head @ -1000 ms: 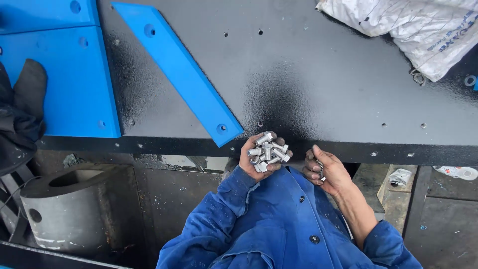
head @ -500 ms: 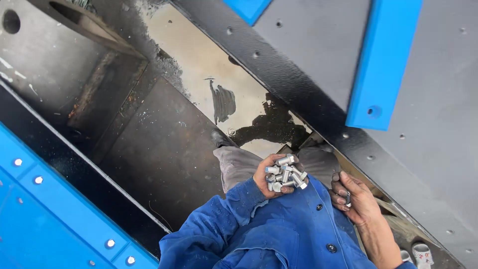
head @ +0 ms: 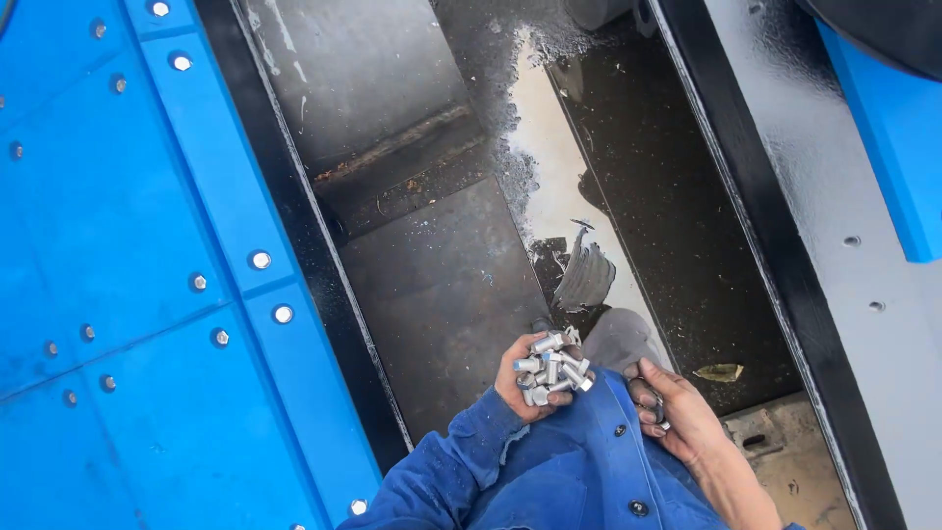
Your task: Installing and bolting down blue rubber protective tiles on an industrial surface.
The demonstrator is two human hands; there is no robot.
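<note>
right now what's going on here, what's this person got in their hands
A person in a blue work jacket stands over a wet, dark floor between a blue bolted panel and a black metal plate. The left hand is cupped, holding a pile of short silver bolts. The right hand is held against the jacket, fingers curled round something small and metallic that cannot be made out.
</note>
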